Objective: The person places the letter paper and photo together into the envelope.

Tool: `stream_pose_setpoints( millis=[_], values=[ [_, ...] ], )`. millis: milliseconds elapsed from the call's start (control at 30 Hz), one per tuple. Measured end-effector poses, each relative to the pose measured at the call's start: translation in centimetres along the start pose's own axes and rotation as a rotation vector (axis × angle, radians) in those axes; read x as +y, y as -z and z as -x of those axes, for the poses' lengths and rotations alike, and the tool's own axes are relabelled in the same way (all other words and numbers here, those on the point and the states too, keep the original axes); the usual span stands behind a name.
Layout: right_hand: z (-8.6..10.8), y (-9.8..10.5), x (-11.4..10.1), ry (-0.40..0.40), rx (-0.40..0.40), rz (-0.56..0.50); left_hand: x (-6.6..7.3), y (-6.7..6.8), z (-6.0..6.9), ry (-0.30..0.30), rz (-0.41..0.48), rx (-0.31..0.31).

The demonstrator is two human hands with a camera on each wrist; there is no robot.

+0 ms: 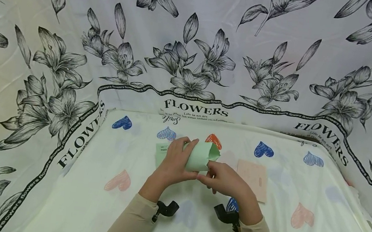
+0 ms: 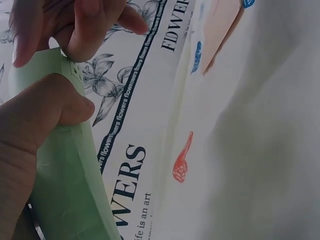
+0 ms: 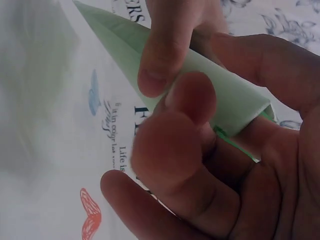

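Observation:
A light green paper bag (image 1: 198, 157) is held above the table, its bulging open mouth facing right in the head view. My left hand (image 1: 177, 159) grips it round the middle, thumb on the near side and fingers over the top. Left of that hand, the bag's flatter end shows a small printed label. At the mouth, my right hand (image 1: 225, 178) pinches the lower rim with curled fingers. The right wrist view shows the bag (image 3: 235, 100) narrowing away from the right hand (image 3: 240, 175), with some fingertips overlapping and the exact hold on the rim partly hidden.
A flat pink piece (image 1: 252, 174), like a second paper bag or card, lies on the table right of the hands. Under it spreads a white cloth (image 1: 82, 196) printed with hearts. Behind hangs a flower-printed curtain (image 1: 162, 78). Each wrist wears a black camera mount (image 1: 167, 208).

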State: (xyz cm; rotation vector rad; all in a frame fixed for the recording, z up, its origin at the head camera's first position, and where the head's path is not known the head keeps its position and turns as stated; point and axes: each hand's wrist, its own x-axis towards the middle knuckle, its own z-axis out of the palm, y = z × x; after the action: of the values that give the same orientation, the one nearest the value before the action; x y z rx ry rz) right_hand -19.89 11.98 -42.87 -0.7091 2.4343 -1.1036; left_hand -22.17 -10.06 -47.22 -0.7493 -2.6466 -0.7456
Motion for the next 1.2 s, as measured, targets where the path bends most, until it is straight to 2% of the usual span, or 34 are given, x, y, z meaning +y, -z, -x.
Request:
stream_pose_setpoints(
  millis=[200, 300, 567, 633, 800, 900, 1000, 1100, 1200],
  values=[
    [0.2, 0.4, 0.1, -0.019, -0.018, -0.019, -0.4, 0.0, -0.1, 0.037, -0.05, -0.021],
    [0.3, 0.4, 0.1, -0.026, -0.028, -0.04, -0.3, 0.0, -0.1, 0.027, -0.055, -0.024],
    [0.5, 0.1, 0.3, -0.044, -0.07, -0.054, 1.0, -0.7, -0.3, -0.138, -0.037, -0.016],
    [0.6, 0.2, 0.3, -0.045, -0.074, -0.058, 1.1, -0.7, -0.3, -0.137, -0.041, -0.015],
    [1.4, 1.3, 0.6, -0.022, -0.064, -0.083, 0.2, -0.2, -0.2, -0.056, -0.073, 0.0],
    [2.1, 2.5, 1.3, 0.001, -0.019, -0.116, -0.5, 0.3, -0.1, -0.011, -0.072, 0.031],
    [2.7, 3.9, 2.5, -0.018, 0.077, -0.087, -1.3, 0.9, -0.1, 0.022, -0.055, 0.06],
    [2.9, 5.0, 4.2, -0.131, 0.209, 0.057, -1.9, 1.2, 0.0, 0.042, -0.038, 0.071],
    [2.7, 5.7, 6.4, -0.316, 0.279, 0.218, -2.5, 1.5, 0.1, 0.052, -0.028, 0.071]
  ],
)
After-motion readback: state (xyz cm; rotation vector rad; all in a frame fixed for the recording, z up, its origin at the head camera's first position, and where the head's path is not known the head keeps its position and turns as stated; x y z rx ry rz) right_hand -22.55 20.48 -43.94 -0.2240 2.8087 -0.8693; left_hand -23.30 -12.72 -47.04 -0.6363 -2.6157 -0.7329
